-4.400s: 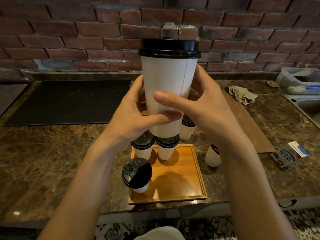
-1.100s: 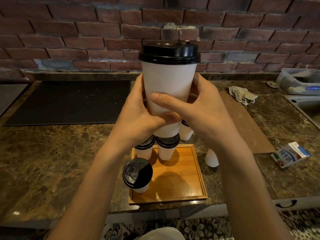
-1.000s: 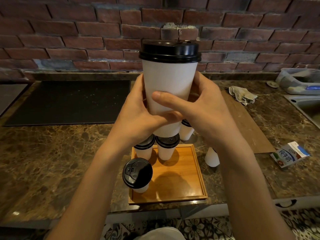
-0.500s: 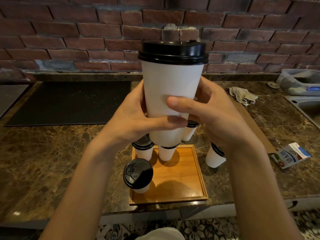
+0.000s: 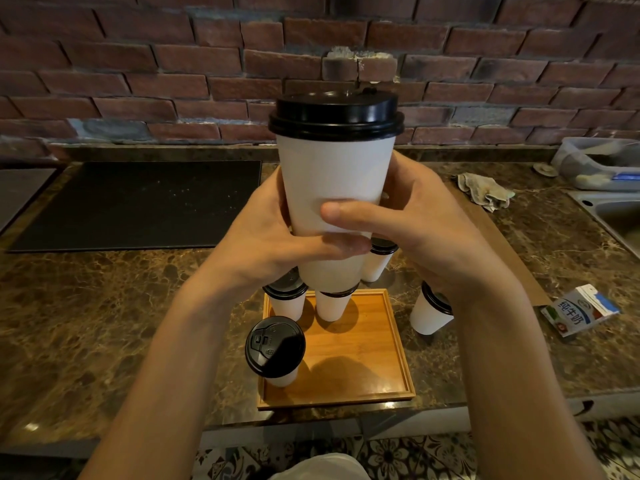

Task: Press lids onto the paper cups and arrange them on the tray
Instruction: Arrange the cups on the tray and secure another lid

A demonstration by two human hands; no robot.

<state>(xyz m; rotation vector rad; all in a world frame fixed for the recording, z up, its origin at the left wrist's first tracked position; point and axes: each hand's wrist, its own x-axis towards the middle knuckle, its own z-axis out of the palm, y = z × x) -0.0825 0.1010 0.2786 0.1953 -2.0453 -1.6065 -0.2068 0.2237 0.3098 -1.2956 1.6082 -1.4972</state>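
White paper cup (image 5: 334, 188), black lid (image 5: 336, 114) fitted, frame centre; left hand (image 5: 270, 244) and right hand (image 5: 426, 230) wrap it, partly hiding rear cups (image 5: 288, 306) on tray (image 5: 363, 344).

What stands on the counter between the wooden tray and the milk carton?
One lidded white paper cup, shown in the head view.

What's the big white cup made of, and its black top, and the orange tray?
The cup looks like paper: matte white wall, no shine. Its lid seems plastic: smooth black, moulded rim, faint gloss. The tray looks like varnished wood, maybe bamboo: orange grain lines, glints on its near edge.
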